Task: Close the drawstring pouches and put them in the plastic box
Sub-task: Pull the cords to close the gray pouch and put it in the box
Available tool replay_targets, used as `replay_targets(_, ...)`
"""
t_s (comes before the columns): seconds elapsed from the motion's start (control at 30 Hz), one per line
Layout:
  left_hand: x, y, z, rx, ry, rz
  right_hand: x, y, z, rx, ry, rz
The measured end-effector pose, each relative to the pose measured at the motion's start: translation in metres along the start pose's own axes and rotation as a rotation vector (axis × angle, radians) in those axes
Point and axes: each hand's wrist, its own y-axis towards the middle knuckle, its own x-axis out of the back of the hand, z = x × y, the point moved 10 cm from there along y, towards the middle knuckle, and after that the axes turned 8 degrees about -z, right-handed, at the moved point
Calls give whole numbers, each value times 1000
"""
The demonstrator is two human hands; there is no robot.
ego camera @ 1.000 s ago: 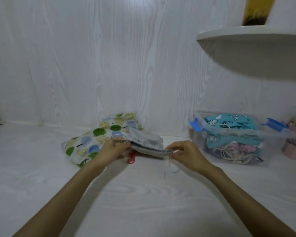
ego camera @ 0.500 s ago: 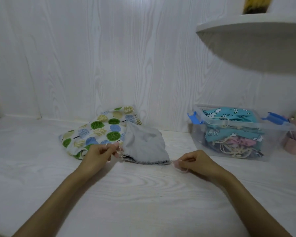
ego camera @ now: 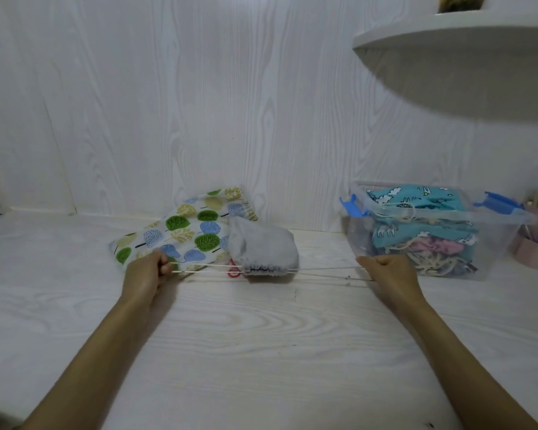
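My left hand [ego camera: 146,271] sits at about nine o'clock from the grey pouch [ego camera: 263,248], fingers curled tight round the cream drawstrings [ego camera: 205,268] that come out of the pouch's left side. Two strands run from my fist to the pouch mouth, pulled straight and nearly level. Behind my knuckles, toward eleven o'clock, lies the tree-print pouch [ego camera: 187,232], flat on the white table [ego camera: 261,342], its long axis slanting from near-left to far-right against the wall; the grey pouch overlaps its right end. A small red thing [ego camera: 234,272] peeks out at the grey pouch's lower left corner; I cannot tell what it is.

The grey pouch rests on the table between my two hands, well apart from each. Its gathered mouth faces me, at six o'clock, and its closed bottom points away toward twelve. The bunched mouth edge runs left to right, along the line of the cords.

At three o'clock from the pouch, my right hand [ego camera: 385,273] is a closed fist on the right drawstrings [ego camera: 326,272], again two strands, taut.

Beyond that hand, at about one o'clock from it, stands the one clear plastic box [ego camera: 503,240] with two blue latches [ego camera: 350,206], open-topped, holding several pouches already; a teal one [ego camera: 416,200] lies on top. I count two pouches outside the box.
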Motion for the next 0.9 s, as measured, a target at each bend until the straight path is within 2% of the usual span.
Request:
replay_targets(0.1,23,-3,-19,-241,397,-230,6,-1,1,62,-166,-82)
replay_targets(0.2,25,-18,-32,-446,769,-344,-16,-6,0,89,-248,51)
replay_targets(0.27,24,-29,-42,-529,847,-359,-23,-8,0,91,-253,127)
replay_targets(0.33,28,-38,-57,-577,856,-382,-18,-7,11,150,-261,73)
replay_targets(0.4,21,-50,-76,-714,780,-388,-18,-11,33,273,-254,27)
replay_targets(0.47,-11,-62,-81,-842,764,-213,-43,-24,55,351,-241,156)
replay_targets(0.57,-72,-64,-40,-751,993,242,-93,-57,69,412,-362,416)
replay_targets(0.6,-83,-64,-28,-720,1085,316,-103,-67,71,429,-395,461)
replay_targets(0.67,-94,-58,-21,-728,1172,331,-117,-73,72,461,-407,492)
replay_targets(0.77,-98,-49,-15,-703,993,393,-123,-69,70,428,-262,519)
replay_targets(0.83,-100,-53,-11,-647,754,526,-126,-69,67,315,-56,579)
replay_targets(0.9,-101,-59,-12,-589,582,586,-124,-69,62,206,113,599)
